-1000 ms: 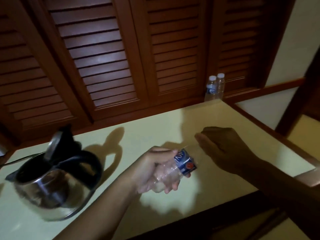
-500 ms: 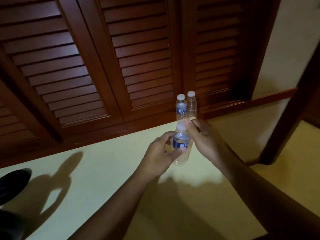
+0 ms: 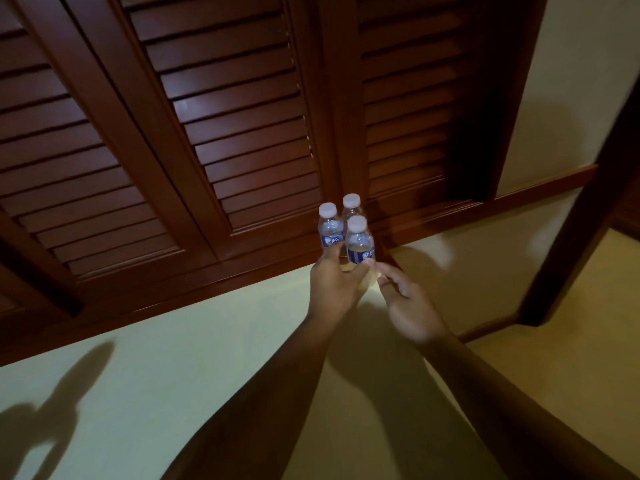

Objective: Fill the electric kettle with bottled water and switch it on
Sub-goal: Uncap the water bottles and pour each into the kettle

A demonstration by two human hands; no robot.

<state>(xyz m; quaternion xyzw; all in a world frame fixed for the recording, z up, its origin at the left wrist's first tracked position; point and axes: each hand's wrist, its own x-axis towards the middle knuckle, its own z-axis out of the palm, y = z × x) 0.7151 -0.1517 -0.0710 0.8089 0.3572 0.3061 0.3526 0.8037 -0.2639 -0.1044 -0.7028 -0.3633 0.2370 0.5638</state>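
Left grip (image 3: 334,282) is wrapped around a capped water bottle (image 3: 359,242), held upright, with two more bottles (image 3: 330,226) just behind it on the desk (image 3: 207,358). Right grip (image 3: 407,301) sits just to its right, fingers loose, holding nothing.

shutters (image 3: 242,133) behind bottles (image 3: 330,226), counter (image 3: 173,358) open nearside

Left hand (image 3: 334,284) round bottle (image 3: 359,241); right hand (image 3: 408,306) loose.

Pale counter (image 3: 173,375), capped water bottles (image 3: 330,227) clustered at back edge
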